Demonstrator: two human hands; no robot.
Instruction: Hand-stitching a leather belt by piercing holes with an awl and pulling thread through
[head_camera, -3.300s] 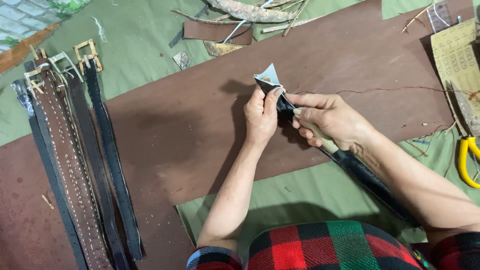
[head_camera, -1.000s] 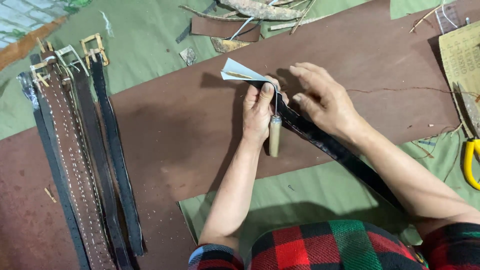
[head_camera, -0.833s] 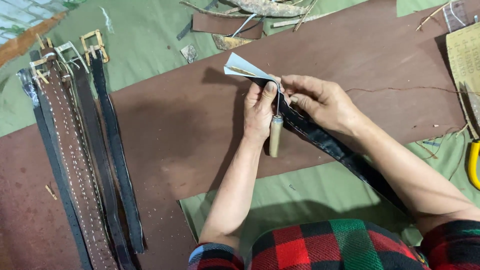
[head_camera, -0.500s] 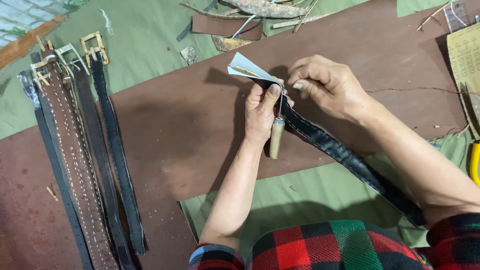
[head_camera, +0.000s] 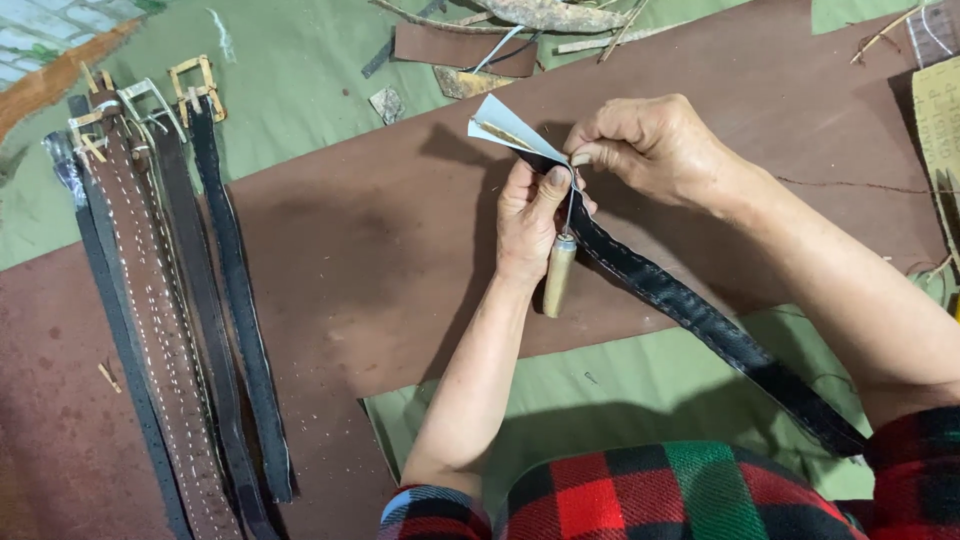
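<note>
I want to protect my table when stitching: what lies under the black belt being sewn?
Under the black belt lies a brown leather sheet, then green cloth nearer the person. Whatever is beneath those is covered.

Soft, even daylight fills the head view, bright enough to show stitching and leather grain. Shadows are faint and diffuse: a dim one spreads on the brown sheet (head_camera: 330, 260) left of the left hand (head_camera: 528, 222), another falls on the green cloth (head_camera: 640, 400) under the forearms. No hard glare, only a mild sheen on the black strap (head_camera: 700, 318). Focus is sharp throughout; the frame's corners bend slightly.
</note>
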